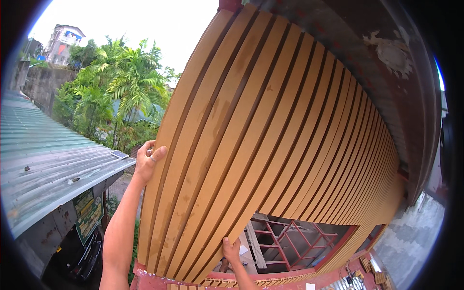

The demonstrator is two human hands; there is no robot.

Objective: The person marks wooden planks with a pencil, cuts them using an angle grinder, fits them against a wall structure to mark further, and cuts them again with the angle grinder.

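Observation:
A tall wall of tan wooden slats [270, 89] with dark gaps between them fills the middle of the view. My left hand [151, 159] is closed round the outer edge of the leftmost slat [200, 53], thumb on its face, a ring on one finger. The remaining fingers curl partly behind that edge. Lower down, my right hand [232, 251] grips the edge of a slat beside a rectangular opening [285, 241]. Its thumb shows at the front, while the other fingers are largely hidden behind the slat. Watery stains mark several slats.
Red metal framing [285, 251] and a pale board [255, 244] show through the opening. A dark overhang [338, 29] curves above the slats. To the left lie a corrugated roof [53, 145], a dark vehicle [84, 263] below it, and palms [128, 79]. Wood pieces [379, 278] lie at lower right.

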